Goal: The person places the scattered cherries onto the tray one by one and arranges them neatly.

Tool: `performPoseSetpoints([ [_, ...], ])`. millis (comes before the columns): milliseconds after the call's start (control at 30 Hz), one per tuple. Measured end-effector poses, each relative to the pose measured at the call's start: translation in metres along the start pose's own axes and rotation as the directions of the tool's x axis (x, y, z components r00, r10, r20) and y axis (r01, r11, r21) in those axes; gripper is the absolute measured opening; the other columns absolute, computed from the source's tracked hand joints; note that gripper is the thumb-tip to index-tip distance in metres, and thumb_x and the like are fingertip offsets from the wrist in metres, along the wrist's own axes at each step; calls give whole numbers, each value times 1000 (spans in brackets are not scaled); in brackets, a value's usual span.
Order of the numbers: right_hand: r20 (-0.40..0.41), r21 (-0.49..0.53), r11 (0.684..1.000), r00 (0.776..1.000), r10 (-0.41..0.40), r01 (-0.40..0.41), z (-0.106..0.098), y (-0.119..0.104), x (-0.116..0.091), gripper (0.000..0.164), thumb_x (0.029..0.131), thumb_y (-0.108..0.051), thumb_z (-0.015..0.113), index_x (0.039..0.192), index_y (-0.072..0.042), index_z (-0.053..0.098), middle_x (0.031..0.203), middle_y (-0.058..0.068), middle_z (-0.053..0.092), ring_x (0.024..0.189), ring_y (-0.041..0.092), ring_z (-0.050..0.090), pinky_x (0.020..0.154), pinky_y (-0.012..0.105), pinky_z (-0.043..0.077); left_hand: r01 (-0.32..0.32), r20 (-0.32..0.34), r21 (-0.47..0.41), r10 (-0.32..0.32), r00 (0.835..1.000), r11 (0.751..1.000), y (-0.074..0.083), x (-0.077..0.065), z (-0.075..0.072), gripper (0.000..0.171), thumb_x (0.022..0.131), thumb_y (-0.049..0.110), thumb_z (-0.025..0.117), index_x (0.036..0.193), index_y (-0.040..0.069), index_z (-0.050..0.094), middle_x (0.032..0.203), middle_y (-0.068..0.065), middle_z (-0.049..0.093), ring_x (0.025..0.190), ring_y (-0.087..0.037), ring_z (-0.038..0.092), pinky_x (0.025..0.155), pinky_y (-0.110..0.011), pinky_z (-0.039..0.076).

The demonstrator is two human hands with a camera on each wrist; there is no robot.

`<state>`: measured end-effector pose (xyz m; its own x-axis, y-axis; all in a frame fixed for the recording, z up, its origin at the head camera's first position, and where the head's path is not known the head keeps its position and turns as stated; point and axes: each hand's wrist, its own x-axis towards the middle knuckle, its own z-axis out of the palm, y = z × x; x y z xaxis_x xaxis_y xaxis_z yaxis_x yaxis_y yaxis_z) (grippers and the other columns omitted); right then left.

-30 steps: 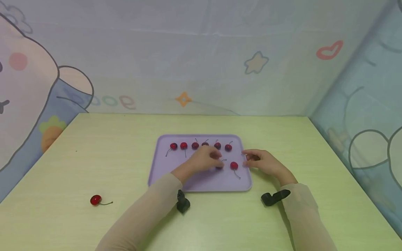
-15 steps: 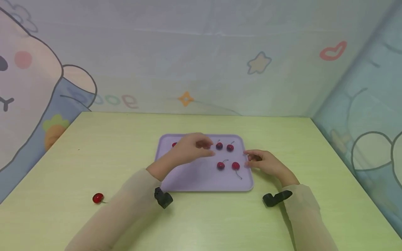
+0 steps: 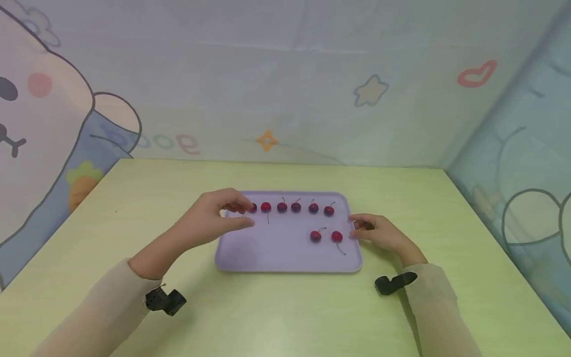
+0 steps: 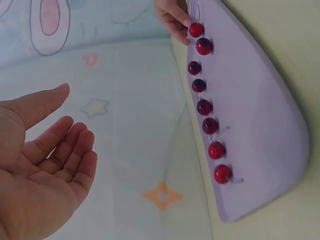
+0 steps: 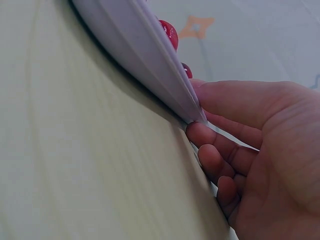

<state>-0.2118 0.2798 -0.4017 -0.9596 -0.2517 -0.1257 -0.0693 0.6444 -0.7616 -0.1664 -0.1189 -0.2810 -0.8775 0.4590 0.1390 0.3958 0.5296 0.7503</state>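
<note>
A lilac tray (image 3: 267, 253) lies on the table with a row of several dark red, stemmed cherries (image 3: 296, 207) along its far side. Nearer the front right, two more cherries sit side by side, a darker cherry (image 3: 315, 236) and a brighter cherry (image 3: 336, 236). My left hand (image 3: 211, 215) is over the tray's left end with thumb and fingers apart; its palm (image 4: 45, 185) holds nothing in the left wrist view. At the tray's right edge, my right hand (image 3: 381, 233) pinches the rim between thumb and fingers, as the right wrist view shows.
The pale yellow-green table (image 3: 285, 317) extends around the tray. Behind it hangs a printed cloth backdrop (image 3: 285, 89), which continues along both sides. Each sleeve carries a small black wrist camera, one at the left cuff (image 3: 165, 300) and one at the right (image 3: 394, 283).
My left hand has let go of the darker front cherry and moved left across the tray, uncovering the back row. The loose cherry on the left table is now hidden by my arm. My right hand stays put.
</note>
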Motion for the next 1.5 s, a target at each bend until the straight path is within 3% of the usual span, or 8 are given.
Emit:
performPoseSetpoints([
  [267,4,8,1000,1000,10,-10,1,4,0,51,90,-23,68,135,-5,55,110,10,58,99,23,48,82,31,42,96,-60,58,-93,994,994,-19,-32,-16,26,86,23,74,108,12,68,106,-2,66,103,-23,59,90,-42,47],
  [400,-2,0,1000,1000,18,-18,2,4,1,50,90,-23,68,135,-7,55,111,10,59,100,23,49,83,29,42,116,-79,93,-109,991,989,-32,-45,-21,28,87,27,73,110,12,67,107,-3,66,104,-24,59,88,-42,48],
  [567,-4,5,1000,1000,14,-14,1,3,0,50,90,-22,68,135,-7,56,111,10,59,100,23,49,85,31,43,148,-119,113,-135,984,982,-48,-63,-28,29,87,29,72,111,12,67,109,-2,66,103,-22,61,85,-33,50],
  [833,-1,5,1000,1000,8,-8,1,2,1,50,90,-23,68,135,-6,55,111,10,59,100,23,49,85,32,42,258,-153,128,-238,959,958,-77,-92,-36,35,87,34,72,113,11,66,114,-6,66,96,6,57,79,-21,48],
  [967,0,10,1000,1000,12,-12,1,3,1,51,90,-23,68,135,-6,55,112,10,59,101,23,49,85,32,43,291,-162,142,-268,950,946,-92,-102,-38,37,87,34,72,114,9,66,114,-7,66,94,11,53,78,-19,47],
  [1133,2,16,1000,1000,9,-9,1,4,1,51,90,-23,68,135,-6,55,112,11,59,100,23,49,84,32,43,324,-143,137,-304,942,936,-110,-112,-41,36,87,31,72,114,7,65,111,-8,66,89,10,54,74,-21,48],
  [1367,-4,7,1000,1000,-3,3,1,3,2,51,89,-23,69,135,-5,55,111,10,59,100,23,49,85,33,42,404,-22,-10,-404,914,915,-129,-122,-42,45,90,25,69,120,-6,57,95,-7,65,70,-13,63,68,-26,51],
  [1500,-3,10,1000,1000,-9,9,0,4,2,50,89,-22,68,135,-5,55,109,10,59,99,23,49,84,32,42,413,0,-15,-413,911,911,-136,-125,-42,45,91,24,67,121,-8,56,96,-7,66,74,-12,63,69,-25,51],
])
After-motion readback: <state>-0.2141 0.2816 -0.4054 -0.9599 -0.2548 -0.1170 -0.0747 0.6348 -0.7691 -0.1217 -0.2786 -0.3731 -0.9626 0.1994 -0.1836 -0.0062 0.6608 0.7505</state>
